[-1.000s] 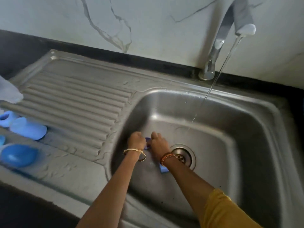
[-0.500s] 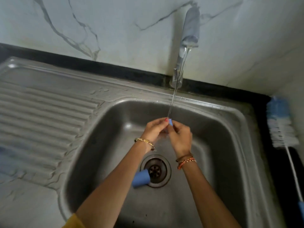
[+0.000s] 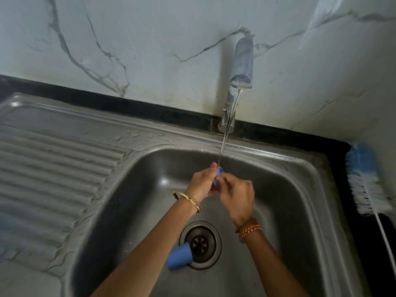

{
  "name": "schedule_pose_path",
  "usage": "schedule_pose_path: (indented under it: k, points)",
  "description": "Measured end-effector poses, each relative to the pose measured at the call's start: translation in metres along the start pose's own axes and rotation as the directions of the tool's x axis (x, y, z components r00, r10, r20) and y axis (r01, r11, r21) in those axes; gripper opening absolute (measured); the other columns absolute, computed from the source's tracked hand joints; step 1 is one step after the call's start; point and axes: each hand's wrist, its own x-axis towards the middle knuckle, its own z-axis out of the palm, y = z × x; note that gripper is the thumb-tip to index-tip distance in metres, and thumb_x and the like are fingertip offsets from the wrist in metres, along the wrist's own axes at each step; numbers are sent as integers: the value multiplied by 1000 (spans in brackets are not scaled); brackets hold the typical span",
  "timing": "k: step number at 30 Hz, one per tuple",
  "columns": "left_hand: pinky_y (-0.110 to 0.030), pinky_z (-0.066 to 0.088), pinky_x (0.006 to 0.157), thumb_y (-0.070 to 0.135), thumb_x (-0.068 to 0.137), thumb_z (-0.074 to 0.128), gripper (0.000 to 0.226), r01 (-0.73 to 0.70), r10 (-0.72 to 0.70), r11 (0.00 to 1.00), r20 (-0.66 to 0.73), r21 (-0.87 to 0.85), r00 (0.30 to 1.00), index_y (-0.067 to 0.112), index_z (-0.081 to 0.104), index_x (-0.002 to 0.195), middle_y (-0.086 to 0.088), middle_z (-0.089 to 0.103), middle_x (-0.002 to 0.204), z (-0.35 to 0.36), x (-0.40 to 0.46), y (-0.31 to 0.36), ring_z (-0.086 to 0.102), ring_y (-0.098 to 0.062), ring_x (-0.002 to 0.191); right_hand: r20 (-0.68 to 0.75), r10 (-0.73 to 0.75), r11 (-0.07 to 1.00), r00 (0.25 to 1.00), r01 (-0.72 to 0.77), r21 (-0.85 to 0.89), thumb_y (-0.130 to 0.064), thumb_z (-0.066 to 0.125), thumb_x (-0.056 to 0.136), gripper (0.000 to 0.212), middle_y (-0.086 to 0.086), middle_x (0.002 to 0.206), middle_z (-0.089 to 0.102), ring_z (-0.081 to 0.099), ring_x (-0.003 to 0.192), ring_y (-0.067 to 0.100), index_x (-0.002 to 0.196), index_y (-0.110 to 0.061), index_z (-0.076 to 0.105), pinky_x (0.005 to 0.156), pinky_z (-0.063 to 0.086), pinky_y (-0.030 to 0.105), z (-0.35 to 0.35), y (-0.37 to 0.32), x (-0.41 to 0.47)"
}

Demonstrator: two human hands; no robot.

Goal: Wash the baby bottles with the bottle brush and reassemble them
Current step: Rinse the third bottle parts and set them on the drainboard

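Note:
Over the steel sink basin [image 3: 278, 211], my left hand [image 3: 202, 182] and my right hand [image 3: 236, 196] together pinch a small blue bottle part [image 3: 219, 172] under a thin stream of water from the tap [image 3: 241, 67]. Most of the part is hidden by my fingers. A blue cap [image 3: 179, 256] lies on its side on the basin floor, touching the left edge of the drain [image 3: 200, 244]. The bottle brush [image 3: 364, 181], blue and white bristles with a white handle, lies on the dark counter to the right of the sink.
A ribbed steel drainboard [image 3: 53, 168] stretches to the left of the basin. A marble-patterned wall [image 3: 150, 39] rises behind, with a black counter strip along its base.
One second ago both hands were low at the basin floor by the drain; they have lifted the small blue part up under the water stream. My view has shifted right, bringing the brush into sight.

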Motion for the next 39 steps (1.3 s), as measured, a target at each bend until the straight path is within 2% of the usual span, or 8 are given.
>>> schedule_pose_path:
  k: [10, 13, 17, 21, 25, 28, 32, 39]
  points:
    - [-15, 45, 40, 38, 93, 48, 34, 230, -227, 965, 42, -127, 973, 9, 59, 79, -2, 57, 44, -16, -7, 16, 50, -6, 33, 130, -426, 898, 895, 436, -65, -19, 47, 79, 21, -10, 65, 65, 53, 59, 3, 73, -23, 66, 67, 26, 22, -9, 7, 1]
    - [-16, 48, 41, 34, 93, 50, 33, 144, -152, 970, -26, -195, 988, 4, 61, 85, -7, 60, 59, -8, -5, 14, 56, -5, 37, 50, -76, 959, 996, 59, 278, -19, 53, 83, 18, -8, 65, 66, 59, 62, 4, 72, -20, 68, 67, 42, 20, -1, 0, 3]
    - [-26, 54, 66, 50, 75, 61, 57, -268, 302, 942, -159, 204, 940, -3, 69, 92, -8, 66, 69, 1, 2, 6, 64, -14, 64, 299, 482, 334, 823, -489, 806, 3, 44, 92, 25, -7, 66, 66, 60, 64, 4, 81, -11, 62, 62, 48, 18, 15, -20, 3]
    - [-17, 32, 87, -1, 73, 59, 42, -556, 671, 356, 209, 751, 712, 7, 63, 115, -12, 60, 114, 0, -9, -14, 54, -30, 103, 728, 462, -469, 506, -557, 685, -11, 31, 93, 26, 7, 75, 59, 55, 72, 18, 85, -9, 56, 72, 42, 25, 11, -23, -4]
    - [-8, 33, 92, 11, 76, 52, 38, -700, 746, 365, 258, 614, 614, 9, 63, 112, -4, 61, 114, -17, -13, -25, 56, -14, 105, 745, 424, -374, 516, -649, 662, -19, 43, 84, 22, 7, 67, 59, 53, 64, 16, 80, -5, 60, 67, 38, 24, -5, -28, 6]
    - [-17, 50, 83, 13, 93, 51, 27, -453, 455, 880, 25, 141, 890, 15, 53, 119, 0, 63, 104, -23, -22, -20, 63, -3, 88, 597, 494, 243, 632, -760, 603, -13, 49, 89, 21, 8, 73, 65, 59, 70, 16, 82, -5, 67, 68, 46, 23, -15, -32, 18]
    - [-20, 56, 66, 19, 100, 30, 34, -17, 104, 913, 193, -407, 976, 3, 59, 107, -6, 69, 87, -18, -16, -10, 68, -9, 74, 211, 141, 935, 967, -200, 292, -23, 51, 86, 28, -4, 79, 68, 59, 88, 15, 78, -10, 74, 81, 42, 17, -24, -40, 17]
    - [-19, 53, 74, 11, 95, 46, 30, -211, 198, 977, 267, 22, 943, -1, 54, 121, -10, 64, 97, 0, -18, 6, 64, -9, 78, 83, 645, 312, 760, -361, 879, -8, 54, 84, 21, -5, 66, 69, 62, 73, 9, 70, -13, 69, 69, 48, 19, -27, -25, 0]
